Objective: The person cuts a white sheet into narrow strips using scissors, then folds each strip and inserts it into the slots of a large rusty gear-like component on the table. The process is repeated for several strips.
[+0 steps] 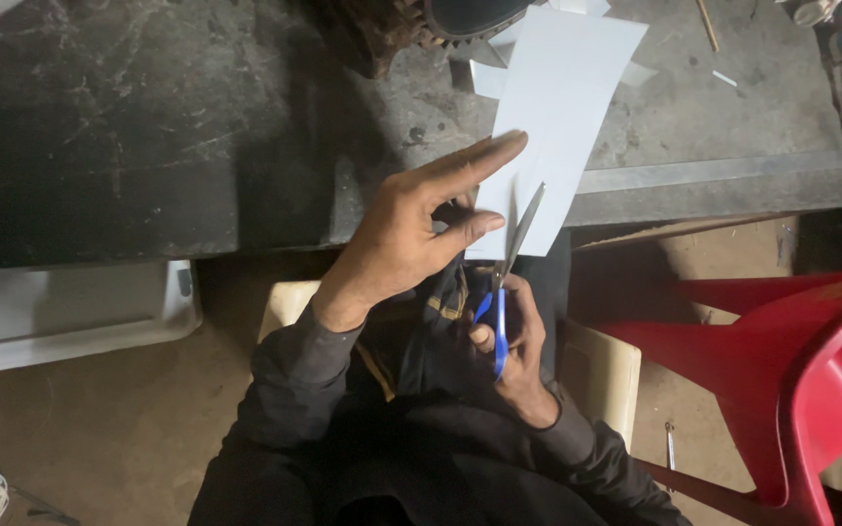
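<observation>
While left hand (411, 229) holds paper (553, 107), right hand (514, 336) w/ scissors (509, 268) cuts.

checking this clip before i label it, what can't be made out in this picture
- Head view: the near edge of the white paper sheet is hidden behind the left hand.
- Head view: the loops of the blue-handled metal scissors are mostly covered by the right hand.
- Head view: the dark round object at the top is cut off by the frame edge, so its kind is unclear.
- Head view: the red plastic chair runs off the right edge.
</observation>
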